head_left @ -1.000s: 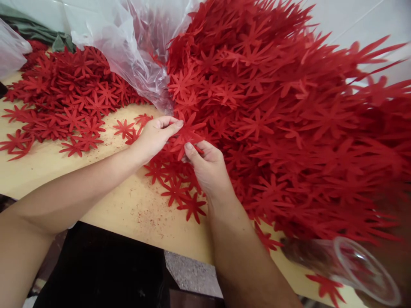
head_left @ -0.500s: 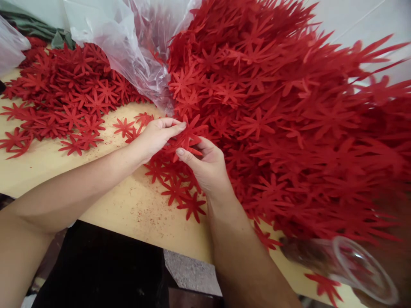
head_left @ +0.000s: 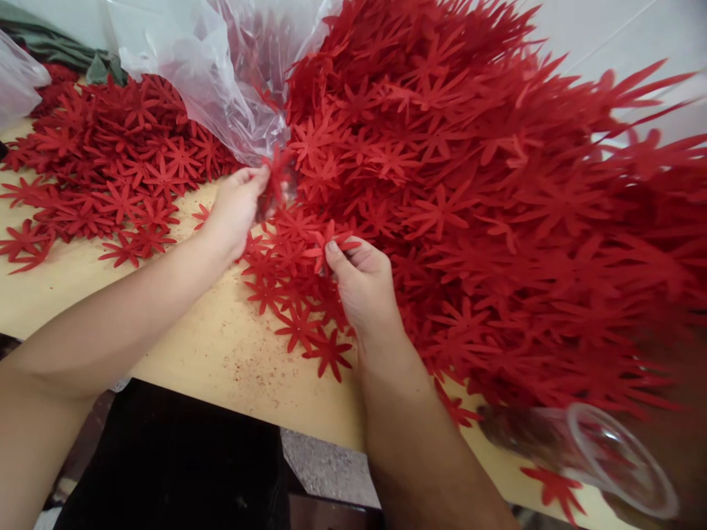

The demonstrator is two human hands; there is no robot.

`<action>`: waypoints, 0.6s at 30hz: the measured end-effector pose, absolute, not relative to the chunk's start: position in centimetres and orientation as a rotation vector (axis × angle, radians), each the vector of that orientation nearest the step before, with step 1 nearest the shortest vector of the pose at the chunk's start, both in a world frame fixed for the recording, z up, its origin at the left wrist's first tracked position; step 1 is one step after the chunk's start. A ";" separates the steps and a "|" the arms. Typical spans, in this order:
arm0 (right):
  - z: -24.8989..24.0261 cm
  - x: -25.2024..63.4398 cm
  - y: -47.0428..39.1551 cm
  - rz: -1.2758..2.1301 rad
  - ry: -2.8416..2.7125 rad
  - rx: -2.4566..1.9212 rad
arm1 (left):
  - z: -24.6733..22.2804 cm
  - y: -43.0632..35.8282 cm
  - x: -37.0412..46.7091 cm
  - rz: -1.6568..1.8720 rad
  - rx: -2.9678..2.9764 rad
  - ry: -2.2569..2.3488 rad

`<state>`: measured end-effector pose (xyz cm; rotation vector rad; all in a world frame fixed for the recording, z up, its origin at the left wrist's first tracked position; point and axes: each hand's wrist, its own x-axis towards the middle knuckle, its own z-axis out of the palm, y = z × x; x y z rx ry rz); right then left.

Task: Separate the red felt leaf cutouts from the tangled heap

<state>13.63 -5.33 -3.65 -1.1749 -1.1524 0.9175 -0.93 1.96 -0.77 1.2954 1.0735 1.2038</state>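
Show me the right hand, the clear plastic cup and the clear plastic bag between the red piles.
Right hand (head_left: 369,283): head view, back of the hand.
Plastic cup (head_left: 574,428): head view, its clear side wall.
Plastic bag (head_left: 213,77): head view, its crumpled middle.

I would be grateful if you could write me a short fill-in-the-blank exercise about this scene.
The left hand holds a flower-shaped piece whose colour is ____.
The right hand grips another piece between its fingers and its ____.
The smaller heap lies on the left of the picture, and the larger heap on the ____.
The crumpled, see-through bag beyond the hands is made of ____.

Missing words: red; thumb; right; plastic.
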 end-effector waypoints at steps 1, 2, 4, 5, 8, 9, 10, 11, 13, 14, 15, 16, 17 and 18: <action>-3.8 13.7 -5.2 0.911 -1.147 -1.176 | -0.7 2.3 -1.3 1.224 1.280 1.076; -3.9 13.7 -5.2 0.904 -1.144 -1.178 | -0.6 2.6 -1.7 1.233 1.264 1.074; -4.0 13.8 -5.1 0.892 -1.138 -1.186 | -0.7 2.9 -1.9 1.219 1.251 1.063; -4.1 13.8 -5.0 0.884 -1.133 -1.192 | -0.9 2.9 -1.8 1.195 1.259 1.055; -4.0 13.8 -5.1 0.840 -1.112 -1.214 | -1.5 2.4 -0.9 1.119 1.288 1.037; -3.9 13.8 -5.1 0.825 -1.108 -1.223 | -1.6 2.2 -0.5 1.097 1.283 1.030; -3.8 13.8 -5.2 0.812 -1.107 -1.231 | -1.7 1.8 -0.2 1.074 1.271 1.018; -3.7 13.9 -5.3 0.802 -1.109 -1.241 | -1.6 1.5 0.0 1.052 1.258 1.001; -3.6 13.9 -5.4 0.788 -1.112 -1.263 | -1.2 0.8 0.3 1.008 1.248 0.952; -3.5 13.9 -5.4 0.784 -1.111 -1.270 | -0.9 0.4 0.3 0.986 1.257 0.924; -3.4 13.9 -5.5 0.784 -1.110 -1.273 | -0.7 0.0 0.4 0.963 1.278 0.897; -3.4 13.9 -5.5 0.788 -1.109 -1.267 | -0.5 -0.3 0.4 0.942 1.312 0.874; -3.4 13.9 -5.5 0.797 -1.111 -1.254 | -0.4 -0.6 0.5 0.924 1.358 0.852; -3.4 13.9 -5.5 0.805 -1.111 -1.235 | -0.3 -0.8 0.6 0.909 1.413 0.827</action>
